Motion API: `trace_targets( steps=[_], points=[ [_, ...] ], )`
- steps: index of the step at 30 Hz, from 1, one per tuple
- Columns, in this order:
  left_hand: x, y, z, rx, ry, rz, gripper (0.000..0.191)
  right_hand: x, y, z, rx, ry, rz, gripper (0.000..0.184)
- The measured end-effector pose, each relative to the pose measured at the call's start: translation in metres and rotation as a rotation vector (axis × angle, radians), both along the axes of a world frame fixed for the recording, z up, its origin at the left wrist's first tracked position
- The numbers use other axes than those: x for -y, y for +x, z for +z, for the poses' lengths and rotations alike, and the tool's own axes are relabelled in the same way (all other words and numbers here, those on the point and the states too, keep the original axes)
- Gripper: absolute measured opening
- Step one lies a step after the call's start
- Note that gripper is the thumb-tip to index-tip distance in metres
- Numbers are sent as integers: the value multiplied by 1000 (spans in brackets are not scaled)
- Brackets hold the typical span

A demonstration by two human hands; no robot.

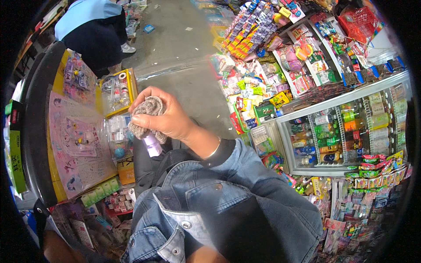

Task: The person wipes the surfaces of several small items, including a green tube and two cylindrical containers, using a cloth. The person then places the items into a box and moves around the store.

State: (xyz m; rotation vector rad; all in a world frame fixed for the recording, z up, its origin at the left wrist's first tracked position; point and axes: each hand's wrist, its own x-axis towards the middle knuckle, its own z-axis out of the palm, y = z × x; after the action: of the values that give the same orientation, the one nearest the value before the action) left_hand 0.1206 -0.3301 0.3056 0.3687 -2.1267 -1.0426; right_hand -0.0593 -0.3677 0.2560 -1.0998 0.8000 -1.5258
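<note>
My right hand [164,113] is closed around a bunched grey-brown knitted item [147,110], with the thumb across its front. Below the knit, a pale lilac and white object [152,146] sticks out; its upper end is hidden, so I cannot tell how it is held. The hand is above my dark trousers, close to a clear plastic container [121,134] of small goods. My left hand is out of view.
On the left stands a black-edged counter [37,131] with a pink printed sheet [75,144]. A yellow-edged box [116,90] of small items adjoins it. Ahead, a person in light blue [88,14] bends over. To the right are snack shelves [306,62] and a glass-door drinks fridge [279,131].
</note>
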Motion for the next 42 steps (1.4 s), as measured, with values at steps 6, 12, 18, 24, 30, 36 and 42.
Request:
trace_targets(
  steps=[6,12,18,24,30,36,42],
  points=[
    [-1,-9,-14,32,8,8,25,0,3,-1,-34,3,-4,26],
    [5,0,32,-133,-174,-3,25,14,-2,-2,-55,-13,-94,24],
    [11,61,92,-714,-356,349,25,40,-9,16,49,-37,-250,21],
    [88,-18,0,-435,760,461,42,77,7,50,-54,-239,-392,21],
    [81,-26,-33,-531,929,249,53,64,15,53,-231,-308,-421,21],
    [84,-9,-32,-440,689,560,34,55,15,60,-967,-663,-579,20],
    [89,-7,-28,-438,587,485,33,56,18,69,-1112,-773,-493,18]
  ],
)
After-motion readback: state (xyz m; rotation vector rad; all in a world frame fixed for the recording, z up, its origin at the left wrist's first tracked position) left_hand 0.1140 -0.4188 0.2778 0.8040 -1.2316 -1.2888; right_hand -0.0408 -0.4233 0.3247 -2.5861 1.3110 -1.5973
